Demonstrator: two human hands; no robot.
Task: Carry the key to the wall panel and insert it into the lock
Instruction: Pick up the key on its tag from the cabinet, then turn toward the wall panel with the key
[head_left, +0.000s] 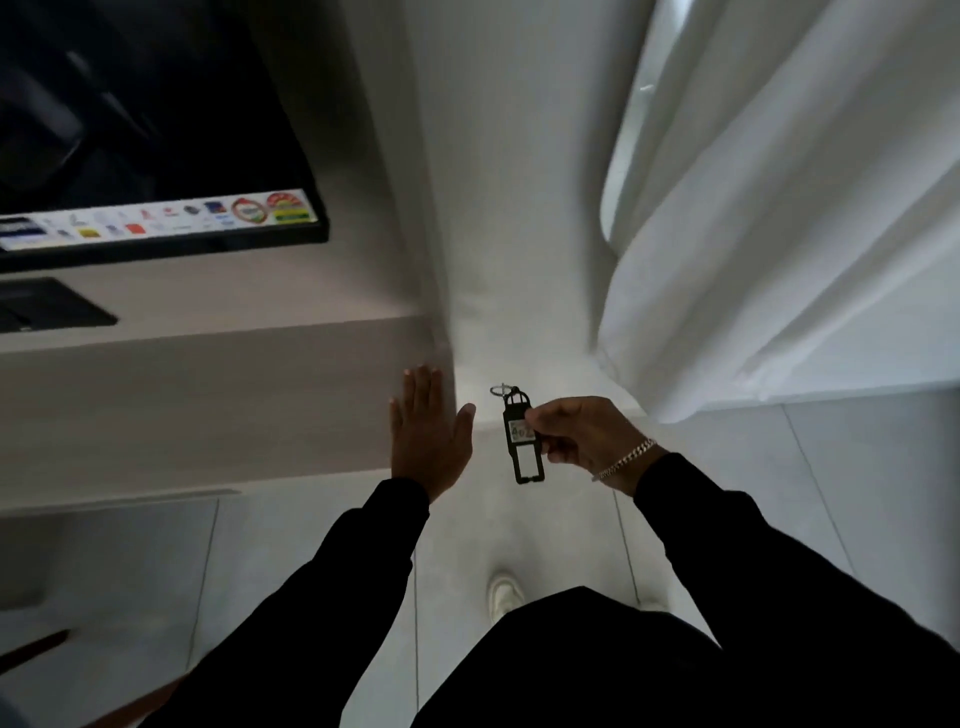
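My right hand pinches a black rectangular key tag with a numbered label and a metal ring at its top. The tag hangs upright in front of me, over the floor near the white wall corner. My left hand is flat with fingers together and thumb out, holding nothing, just left of the tag and close to the edge of a white ledge. No wall panel or lock shows in this view. The key blade itself is not clearly visible.
A white ledge runs along the left with a black TV above it and a dark flat device on it. White curtains hang at the right. The tiled floor and my white shoe lie below.
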